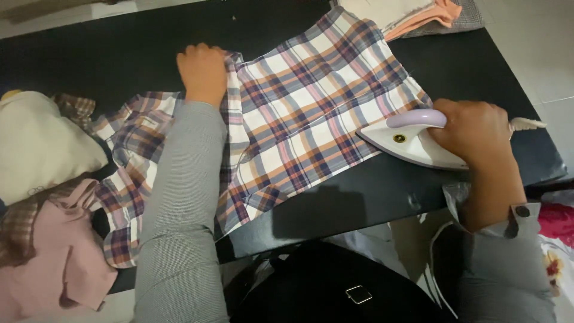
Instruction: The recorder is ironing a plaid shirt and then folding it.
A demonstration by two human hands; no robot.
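A plaid shirt (311, 101) in white, purple and orange lies spread on a black table (119, 48). My left hand (203, 72) is closed in a fist on the shirt's upper left edge, pinning the cloth down. My right hand (478, 134) grips the lilac handle of a white clothes iron (406, 140). The iron rests at the shirt's right edge, its tip pointing left onto the fabric. Both forearms wear grey sleeves.
Folded pink and cream cloths (412, 15) lie stacked at the table's far right. A cream garment (36, 143) and a pink garment (54, 257) are heaped at the left. A black bag (335, 287) with a metal buckle sits below the table's near edge.
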